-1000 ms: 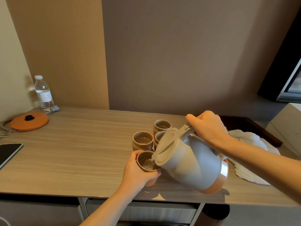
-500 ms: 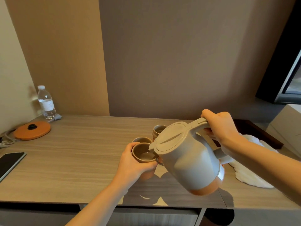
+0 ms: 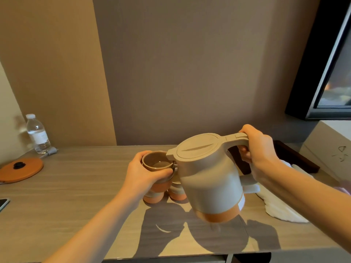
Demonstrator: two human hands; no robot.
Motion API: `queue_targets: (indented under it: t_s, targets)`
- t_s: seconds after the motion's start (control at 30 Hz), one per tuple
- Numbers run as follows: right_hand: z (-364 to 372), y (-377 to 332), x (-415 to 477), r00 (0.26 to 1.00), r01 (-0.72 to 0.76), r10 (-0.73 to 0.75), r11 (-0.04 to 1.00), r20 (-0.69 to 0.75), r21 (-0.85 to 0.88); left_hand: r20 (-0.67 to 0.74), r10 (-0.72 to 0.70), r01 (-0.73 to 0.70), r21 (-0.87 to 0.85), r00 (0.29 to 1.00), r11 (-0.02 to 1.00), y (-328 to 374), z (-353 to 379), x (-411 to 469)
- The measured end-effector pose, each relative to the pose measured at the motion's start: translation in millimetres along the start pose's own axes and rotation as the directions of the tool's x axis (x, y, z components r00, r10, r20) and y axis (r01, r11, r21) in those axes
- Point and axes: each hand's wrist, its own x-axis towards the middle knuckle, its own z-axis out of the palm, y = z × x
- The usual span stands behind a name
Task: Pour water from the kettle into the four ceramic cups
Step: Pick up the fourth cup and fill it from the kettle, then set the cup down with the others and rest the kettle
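My right hand (image 3: 260, 154) grips the handle of the grey kettle (image 3: 207, 179), which has an orange base and hangs above the table, nearly upright, spout pointing left. My left hand (image 3: 144, 173) holds a brown ceramic cup (image 3: 156, 163) lifted off the table, its rim touching the kettle's spout; water shows inside it. Below and behind it, two other cups (image 3: 177, 194) with orange bottoms stand on the wooden table (image 3: 76, 186), mostly hidden by my hand and the kettle.
A water bottle (image 3: 38, 133) stands at the back left by the wall. An orange round kettle base (image 3: 20, 168) lies left, a phone (image 3: 2, 204) at the left edge. A white cloth (image 3: 281, 209) and a dark tray (image 3: 296, 158) are on the right.
The kettle has tipped back from its steep pouring tilt to nearly upright and risen. My left hand has lifted the cup off the table, up to the spout.
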Motion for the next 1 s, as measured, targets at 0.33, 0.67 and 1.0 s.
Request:
queue_targets:
  t_s: [0.33, 0.67, 1.0]
  targets:
    - [-14.6, 9.2, 25.0, 0.998, -0.002, 0.005, 0.998, -0.056, 0.060, -0.008, -0.019, 0.019, 0.023, 1.000, 1.000, 7.9, 18.7, 38.8]
    - [-18.6, 26.8, 50.1, 0.993, -0.041, 0.049, 0.997, -0.111, 0.070, -0.050, -0.034, 0.040, 0.126, 0.998, 0.991, 5.6, 23.0, 93.9]
    - [-16.0, 44.5, 72.4, 0.987, -0.078, 0.085, 0.996, -0.136, 0.053, -0.037, -0.144, 0.149, 0.259, 0.989, 0.954, -38.2, 24.7, 150.9]
